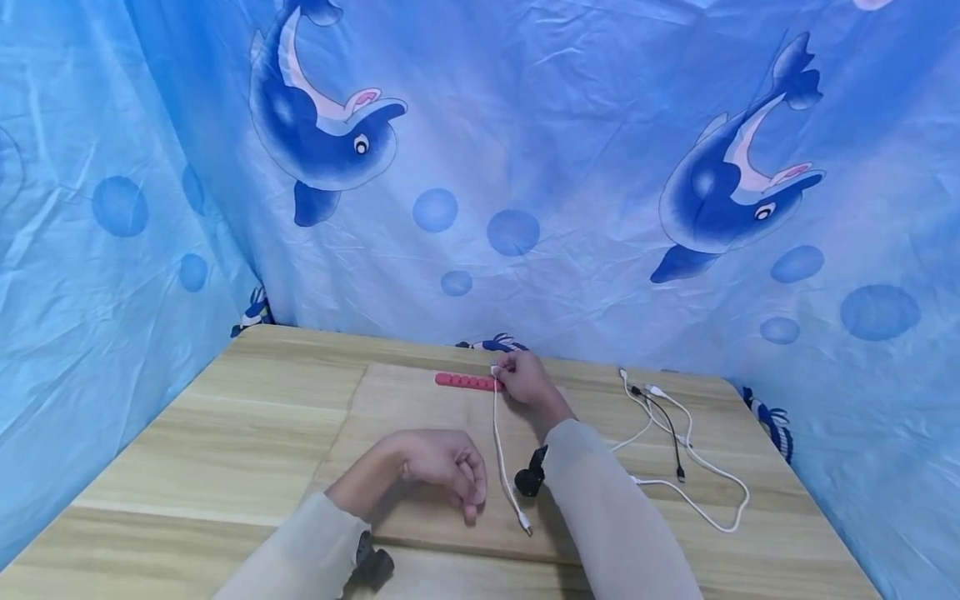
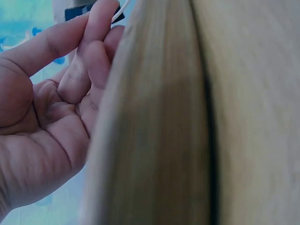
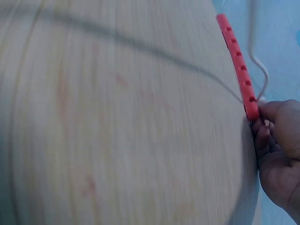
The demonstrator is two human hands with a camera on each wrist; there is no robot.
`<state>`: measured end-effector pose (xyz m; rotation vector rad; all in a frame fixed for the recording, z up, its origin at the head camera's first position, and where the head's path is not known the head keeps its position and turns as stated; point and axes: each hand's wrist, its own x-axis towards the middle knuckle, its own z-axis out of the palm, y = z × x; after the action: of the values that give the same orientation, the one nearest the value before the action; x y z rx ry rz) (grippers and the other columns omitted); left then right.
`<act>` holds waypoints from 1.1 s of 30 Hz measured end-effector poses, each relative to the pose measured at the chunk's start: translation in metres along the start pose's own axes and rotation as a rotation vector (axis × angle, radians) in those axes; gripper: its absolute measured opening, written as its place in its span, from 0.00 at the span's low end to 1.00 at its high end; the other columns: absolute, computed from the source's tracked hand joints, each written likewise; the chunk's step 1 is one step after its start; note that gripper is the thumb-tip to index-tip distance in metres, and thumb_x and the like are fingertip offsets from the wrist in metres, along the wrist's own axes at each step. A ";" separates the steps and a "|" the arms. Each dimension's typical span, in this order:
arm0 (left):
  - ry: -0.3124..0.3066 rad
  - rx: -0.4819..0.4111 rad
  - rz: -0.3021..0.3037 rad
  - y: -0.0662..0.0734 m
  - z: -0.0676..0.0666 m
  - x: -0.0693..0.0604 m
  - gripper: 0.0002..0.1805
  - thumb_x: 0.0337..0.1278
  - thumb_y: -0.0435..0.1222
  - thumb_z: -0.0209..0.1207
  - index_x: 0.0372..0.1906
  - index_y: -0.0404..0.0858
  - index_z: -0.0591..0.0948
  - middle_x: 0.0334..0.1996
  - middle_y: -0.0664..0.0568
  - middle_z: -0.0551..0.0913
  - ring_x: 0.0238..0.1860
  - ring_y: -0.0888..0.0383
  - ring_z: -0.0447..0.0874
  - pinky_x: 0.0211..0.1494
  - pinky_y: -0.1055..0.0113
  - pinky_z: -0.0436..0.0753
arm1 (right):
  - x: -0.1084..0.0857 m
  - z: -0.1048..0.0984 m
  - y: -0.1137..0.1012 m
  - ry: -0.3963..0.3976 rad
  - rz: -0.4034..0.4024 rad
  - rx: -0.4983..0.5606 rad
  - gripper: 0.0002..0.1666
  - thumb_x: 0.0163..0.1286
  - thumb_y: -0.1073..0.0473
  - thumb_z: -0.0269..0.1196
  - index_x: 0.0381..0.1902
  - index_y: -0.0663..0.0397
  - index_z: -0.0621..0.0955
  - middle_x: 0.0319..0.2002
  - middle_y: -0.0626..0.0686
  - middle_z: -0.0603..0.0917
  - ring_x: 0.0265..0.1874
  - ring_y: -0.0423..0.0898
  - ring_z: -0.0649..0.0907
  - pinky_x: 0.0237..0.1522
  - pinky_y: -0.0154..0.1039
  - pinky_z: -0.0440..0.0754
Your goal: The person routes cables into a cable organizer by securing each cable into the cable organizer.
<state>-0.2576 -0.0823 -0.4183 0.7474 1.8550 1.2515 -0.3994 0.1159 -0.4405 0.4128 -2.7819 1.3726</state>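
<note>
In the head view my right hand (image 1: 527, 381) pinches the upper end of a white USB cable (image 1: 498, 437) at the right end of a red slotted cable holder (image 1: 465, 382). The holder (image 3: 238, 63) appears in the right wrist view as a long strip with several notches, the right hand (image 3: 281, 150) touching its end. From there the cable runs down the board to a USB plug (image 1: 525, 523). My left hand (image 1: 442, 468) hovers low over the board, fingers loosely curled and holding nothing. Its palm side shows in the left wrist view, beside the board's blurred edge.
Under the holder lies a wooden board (image 1: 420, 525) on the wood-grain table (image 1: 187, 450). Several loose cables lie to the right, among them a white cable (image 1: 738, 500) and a short black cable (image 1: 671, 425). A blue dolphin-print curtain (image 1: 525, 150) hangs behind the table.
</note>
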 end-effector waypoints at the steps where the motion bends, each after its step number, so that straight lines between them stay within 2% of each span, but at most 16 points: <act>1: 0.022 -0.028 -0.009 0.000 -0.001 0.000 0.04 0.59 0.23 0.62 0.35 0.31 0.86 0.29 0.39 0.89 0.33 0.55 0.90 0.40 0.66 0.87 | 0.000 -0.001 0.000 0.000 0.008 0.000 0.08 0.76 0.62 0.62 0.34 0.57 0.83 0.31 0.53 0.81 0.34 0.47 0.79 0.39 0.40 0.78; 4: 0.094 -0.124 -0.020 0.000 -0.002 0.002 0.05 0.60 0.22 0.59 0.38 0.27 0.84 0.30 0.38 0.88 0.34 0.52 0.90 0.43 0.61 0.89 | 0.001 -0.003 0.000 -0.004 0.021 -0.012 0.08 0.76 0.61 0.63 0.34 0.57 0.83 0.31 0.52 0.82 0.35 0.46 0.79 0.40 0.40 0.78; 9: 0.201 -0.256 -0.017 -0.001 -0.003 0.007 0.09 0.60 0.21 0.57 0.44 0.22 0.82 0.31 0.39 0.87 0.34 0.52 0.88 0.44 0.60 0.89 | 0.000 -0.006 -0.002 -0.009 0.044 -0.039 0.07 0.76 0.60 0.63 0.36 0.56 0.84 0.34 0.52 0.83 0.37 0.47 0.80 0.43 0.40 0.78; 14: 0.277 -0.285 -0.031 0.000 0.000 0.015 0.09 0.62 0.21 0.57 0.45 0.21 0.82 0.30 0.41 0.86 0.31 0.54 0.87 0.43 0.60 0.89 | -0.001 -0.006 -0.002 -0.003 0.036 -0.048 0.06 0.75 0.60 0.64 0.38 0.57 0.84 0.33 0.51 0.84 0.36 0.46 0.81 0.43 0.40 0.78; 19: 0.362 -0.289 -0.073 0.004 0.001 0.022 0.08 0.66 0.25 0.58 0.45 0.25 0.83 0.30 0.40 0.86 0.29 0.55 0.87 0.42 0.58 0.90 | 0.001 -0.004 -0.001 0.006 0.008 -0.057 0.06 0.75 0.60 0.64 0.37 0.56 0.84 0.33 0.51 0.84 0.35 0.45 0.81 0.43 0.40 0.78; 26: 0.408 -0.332 -0.120 0.007 0.004 0.031 0.11 0.71 0.33 0.60 0.39 0.27 0.84 0.30 0.41 0.86 0.26 0.56 0.88 0.39 0.59 0.90 | 0.002 -0.002 0.000 0.024 -0.001 -0.074 0.06 0.74 0.59 0.65 0.37 0.56 0.84 0.33 0.51 0.84 0.37 0.46 0.81 0.46 0.43 0.80; 33: 0.453 -0.429 -0.145 0.006 0.005 0.039 0.07 0.70 0.28 0.59 0.42 0.25 0.83 0.30 0.42 0.85 0.26 0.56 0.87 0.37 0.64 0.89 | 0.002 -0.001 0.002 0.024 -0.011 -0.060 0.06 0.74 0.59 0.65 0.39 0.57 0.85 0.33 0.51 0.85 0.35 0.45 0.82 0.43 0.41 0.80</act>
<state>-0.2741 -0.0470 -0.4244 0.0972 1.8411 1.7461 -0.4021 0.1176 -0.4410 0.4070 -2.7893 1.2793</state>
